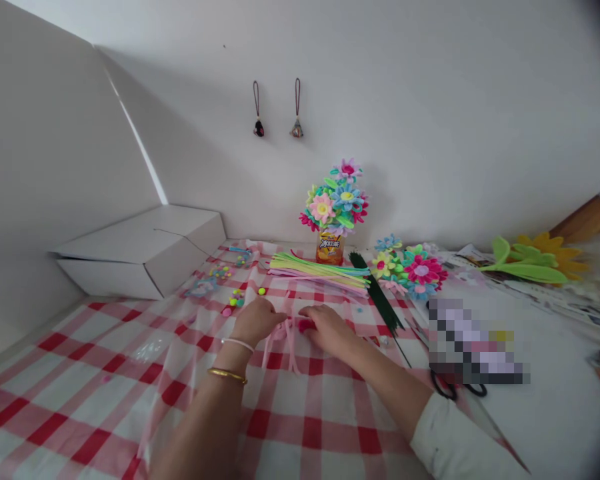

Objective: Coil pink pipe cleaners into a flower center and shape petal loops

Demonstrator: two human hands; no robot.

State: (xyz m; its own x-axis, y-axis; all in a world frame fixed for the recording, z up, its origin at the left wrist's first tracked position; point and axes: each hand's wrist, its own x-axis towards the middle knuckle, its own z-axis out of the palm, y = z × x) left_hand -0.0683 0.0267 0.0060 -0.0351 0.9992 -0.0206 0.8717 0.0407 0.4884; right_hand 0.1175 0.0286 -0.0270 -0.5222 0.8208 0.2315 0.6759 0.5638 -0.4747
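Observation:
My left hand [256,319] and my right hand [330,328] rest close together on a red-and-white checked tablecloth [80,393]. Between them sits a small pink pipe-cleaner piece [295,328], its loose pale pink ends trailing toward me. The left fingers are curled and pinch the pink strands. The right fingers are bent down onto the deeper pink part. Just beyond the hands lies a bundle of pastel pipe cleaners [320,270].
A bouquet of pipe-cleaner flowers [337,200] stands in an orange can [330,250]. More flowers [413,270] and dark green stems [380,297] lie to the right. Scissors [455,387], a white box [145,250] on the left, small pompoms [235,300], and a yellow felt flower [540,260] are around.

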